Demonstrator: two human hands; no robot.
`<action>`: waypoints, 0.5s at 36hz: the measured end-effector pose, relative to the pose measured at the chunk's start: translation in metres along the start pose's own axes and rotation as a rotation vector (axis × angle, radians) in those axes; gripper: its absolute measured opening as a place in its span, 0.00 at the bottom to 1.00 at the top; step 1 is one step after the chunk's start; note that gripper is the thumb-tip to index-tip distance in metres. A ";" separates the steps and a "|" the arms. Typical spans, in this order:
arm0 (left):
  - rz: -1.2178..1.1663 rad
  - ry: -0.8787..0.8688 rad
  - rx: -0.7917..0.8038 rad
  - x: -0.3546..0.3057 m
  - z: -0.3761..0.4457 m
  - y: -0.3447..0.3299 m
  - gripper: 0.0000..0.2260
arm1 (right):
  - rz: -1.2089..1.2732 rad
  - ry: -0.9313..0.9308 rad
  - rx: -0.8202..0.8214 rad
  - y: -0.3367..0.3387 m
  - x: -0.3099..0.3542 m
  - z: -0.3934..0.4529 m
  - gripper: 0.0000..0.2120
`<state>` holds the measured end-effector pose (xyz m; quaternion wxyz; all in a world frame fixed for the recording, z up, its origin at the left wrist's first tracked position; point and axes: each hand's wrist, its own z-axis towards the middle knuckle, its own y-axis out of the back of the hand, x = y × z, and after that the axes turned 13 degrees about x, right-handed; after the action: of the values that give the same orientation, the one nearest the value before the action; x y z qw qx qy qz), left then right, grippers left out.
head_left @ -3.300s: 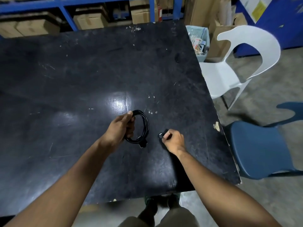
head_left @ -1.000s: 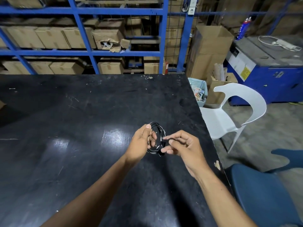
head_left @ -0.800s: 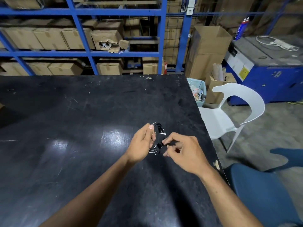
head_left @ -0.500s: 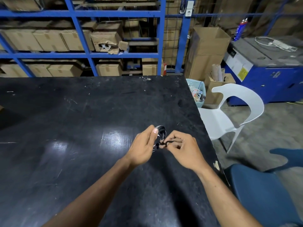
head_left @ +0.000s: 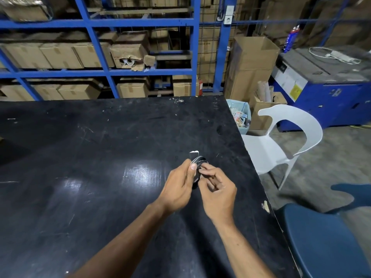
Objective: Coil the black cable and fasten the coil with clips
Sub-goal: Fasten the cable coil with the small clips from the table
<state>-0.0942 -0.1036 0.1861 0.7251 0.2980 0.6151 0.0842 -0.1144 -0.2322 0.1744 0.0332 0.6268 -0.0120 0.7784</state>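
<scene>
Gripping the coil point(head_left: 197, 164) above the table point(head_left: 100, 157), the left hand point(head_left: 178, 187) hides most of it; the right hand point(head_left: 217, 192) fingers pinch something unseen beside it.

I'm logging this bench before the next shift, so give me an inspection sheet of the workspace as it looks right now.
Surface: black table, scratched, glare patch.
Job's things: coiled black cable held above the table; clip cannot be made out.
Clutter: nothing seen on the table.
Hands: left hand grips the coil; right hand pinches at its edge.
Cables: white power strip on blue machine.
Surroundings: white chair, blue chair, blue racks of cartons.
</scene>
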 end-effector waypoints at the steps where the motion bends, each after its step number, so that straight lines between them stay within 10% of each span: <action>1: -0.016 0.009 0.003 -0.001 0.000 -0.001 0.17 | -0.008 0.017 -0.020 0.000 -0.001 0.000 0.15; 18: -0.409 0.112 0.205 0.003 0.013 0.004 0.18 | -0.239 0.188 0.114 0.030 -0.004 0.009 0.09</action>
<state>-0.0806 -0.1033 0.1866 0.6579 0.2342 0.7071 -0.1109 -0.1073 -0.2625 0.1734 0.0912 0.5488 0.1099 0.8236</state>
